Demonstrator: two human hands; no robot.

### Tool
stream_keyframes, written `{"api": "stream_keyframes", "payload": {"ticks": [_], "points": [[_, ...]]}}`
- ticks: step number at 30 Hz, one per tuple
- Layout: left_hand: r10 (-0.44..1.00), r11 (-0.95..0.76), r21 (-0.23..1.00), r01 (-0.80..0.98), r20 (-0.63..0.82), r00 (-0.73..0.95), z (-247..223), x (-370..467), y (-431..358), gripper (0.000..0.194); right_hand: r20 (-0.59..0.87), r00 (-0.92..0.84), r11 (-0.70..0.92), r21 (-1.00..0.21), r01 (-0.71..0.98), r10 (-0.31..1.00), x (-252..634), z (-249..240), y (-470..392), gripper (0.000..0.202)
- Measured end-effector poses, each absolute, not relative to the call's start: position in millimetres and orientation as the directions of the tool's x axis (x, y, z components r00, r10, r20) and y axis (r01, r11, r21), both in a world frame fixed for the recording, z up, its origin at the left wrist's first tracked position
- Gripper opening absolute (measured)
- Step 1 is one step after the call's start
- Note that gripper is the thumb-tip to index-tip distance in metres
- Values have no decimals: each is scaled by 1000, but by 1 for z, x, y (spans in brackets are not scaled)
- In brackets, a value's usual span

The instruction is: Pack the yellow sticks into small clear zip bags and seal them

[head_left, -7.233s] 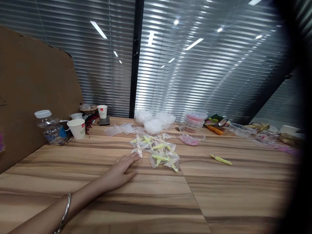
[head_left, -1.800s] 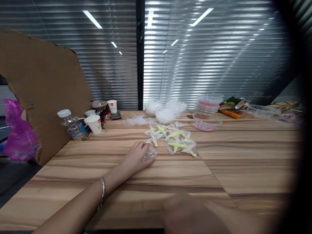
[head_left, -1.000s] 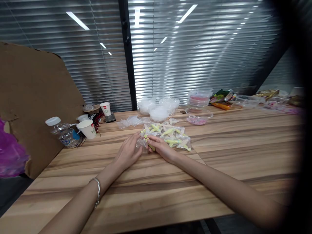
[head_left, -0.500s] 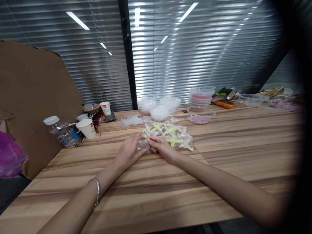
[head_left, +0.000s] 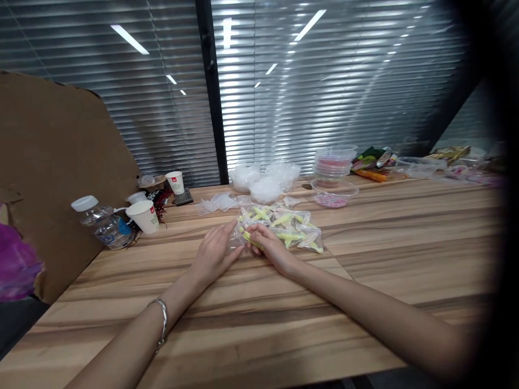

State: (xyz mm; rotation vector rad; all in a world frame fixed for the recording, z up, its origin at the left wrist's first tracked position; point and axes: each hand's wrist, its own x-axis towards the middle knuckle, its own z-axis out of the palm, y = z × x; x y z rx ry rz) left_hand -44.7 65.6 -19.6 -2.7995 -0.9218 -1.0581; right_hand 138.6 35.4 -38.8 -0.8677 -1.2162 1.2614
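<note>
My left hand (head_left: 214, 251), with a silver bracelet at the wrist, holds a small clear plastic bag (head_left: 236, 238) between thumb and fingers, low over the table. Close beside it, my right hand (head_left: 273, 249) has its fingers closed on a slim yellow-green piece (head_left: 246, 235) at the bag. The piece's exact kind is too small to make out. Right behind my hands lies a pile of clear bags (head_left: 286, 220) with similar yellow-green pieces and pale bits inside. My right fingertips are partly hidden behind the piece and the hand.
Flat clear bags (head_left: 222, 202) and white bundles in clear plastic (head_left: 265, 189) lie farther back. A round clear tub (head_left: 334, 193) with pink bits stands before stacked tubs (head_left: 334, 160). At left are a bottle (head_left: 106, 224), a paper cup (head_left: 145, 217) and a cardboard panel (head_left: 60, 162).
More of the yellow-green piece shows between my hands, now slanting toward my right fingers. My right fingers have shifted slightly; my left hand stays nearly in place.
</note>
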Motion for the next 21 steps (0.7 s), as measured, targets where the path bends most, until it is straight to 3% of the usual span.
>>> {"api": "stream_keyframes", "payload": {"ticks": [9, 16, 21], "points": [[537, -821, 197, 537, 588, 605, -17, -44, 65, 55, 249, 8, 248, -962, -114, 968, 140, -35, 36, 17], [544, -817, 211, 537, 593, 594, -19, -43, 65, 56, 254, -12, 239, -925, -296, 967, 142, -38, 39, 19], [557, -811, 223, 540, 577, 598, -18, -43, 63, 57, 258, 7, 247, -914, -321, 966, 140, -36, 35, 24]]}}
